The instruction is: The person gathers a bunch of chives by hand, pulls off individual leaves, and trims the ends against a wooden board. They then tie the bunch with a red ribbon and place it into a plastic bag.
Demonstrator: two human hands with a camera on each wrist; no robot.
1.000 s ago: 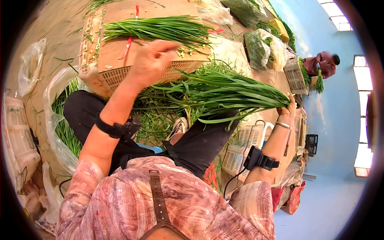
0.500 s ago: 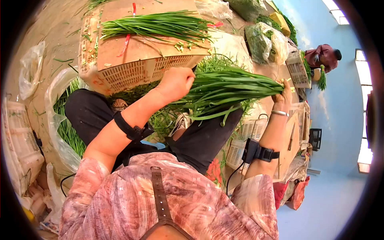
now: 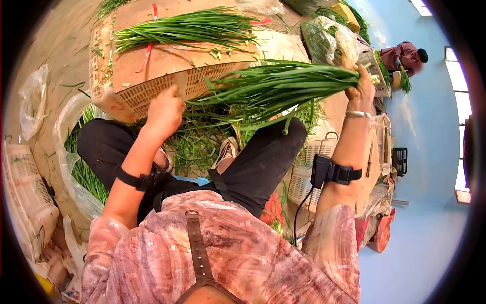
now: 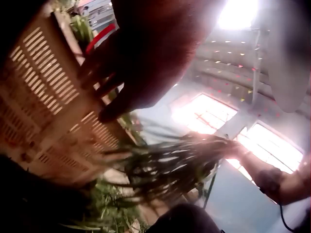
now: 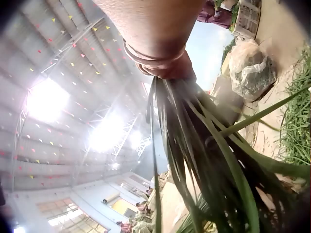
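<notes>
Head view: hands apart, right hand [image 3: 361, 87] gripping the green bunch [image 3: 288, 86] near its pale stem ends, leaves extending toward the loosely curled left hand [image 3: 166, 110] beside the slotted crate [image 3: 200, 80], second bunch [image 3: 187, 28] lying across a red strip [image 3: 145, 58] on the board [image 3: 132, 68] atop it.

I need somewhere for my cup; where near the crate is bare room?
The board has bare room between the lying bundle and its near-left corner. The floor between the crate and the crumpled plastic bag is mostly bare, bar scraps. Crowded: loose leaves between the shoes, and around the held bundle.
</notes>
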